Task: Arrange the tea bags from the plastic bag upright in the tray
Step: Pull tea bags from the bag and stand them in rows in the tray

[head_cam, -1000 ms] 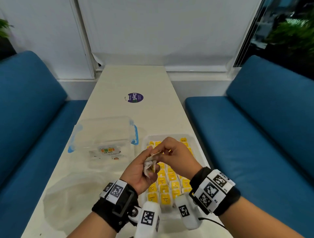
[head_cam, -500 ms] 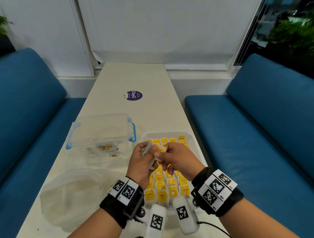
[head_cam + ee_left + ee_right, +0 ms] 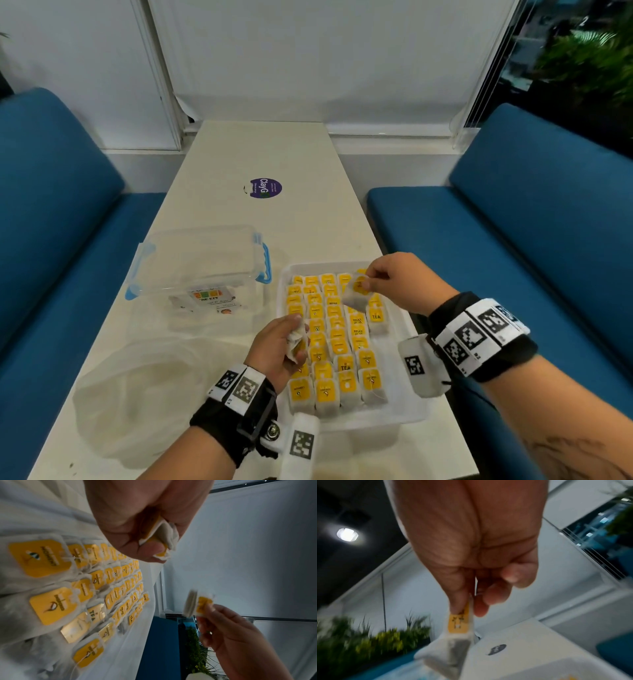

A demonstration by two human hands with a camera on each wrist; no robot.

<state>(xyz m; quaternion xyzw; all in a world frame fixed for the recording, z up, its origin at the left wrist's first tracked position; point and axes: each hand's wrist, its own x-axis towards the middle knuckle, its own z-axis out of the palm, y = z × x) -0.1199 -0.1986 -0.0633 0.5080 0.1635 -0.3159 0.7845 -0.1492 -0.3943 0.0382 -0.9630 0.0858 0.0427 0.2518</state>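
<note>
A white tray [image 3: 407,407] near the table's front edge holds several rows of upright tea bags [image 3: 337,339] with yellow tags. My right hand [image 3: 399,284] pinches one tea bag [image 3: 356,293] by its top over the tray's far right part; in the right wrist view that tea bag [image 3: 452,639] hangs from thumb and forefinger. My left hand [image 3: 281,346] hovers over the tray's left edge and grips a small bunch of tea bags [image 3: 296,337], seen in the left wrist view as crumpled bags [image 3: 161,536] in the curled fingers. The plastic bag [image 3: 137,394] lies crumpled left of the tray.
A clear plastic box [image 3: 198,267] with blue clips stands left of the tray's far end. A purple round sticker [image 3: 265,187] lies further up the narrow white table [image 3: 274,150]. Blue sofas [image 3: 513,240] flank the table on both sides.
The hands were together over the tray, both on the bunch. Now the right hand has pulled one tea bag away to the far right, and the left has dropped back with the rest.
</note>
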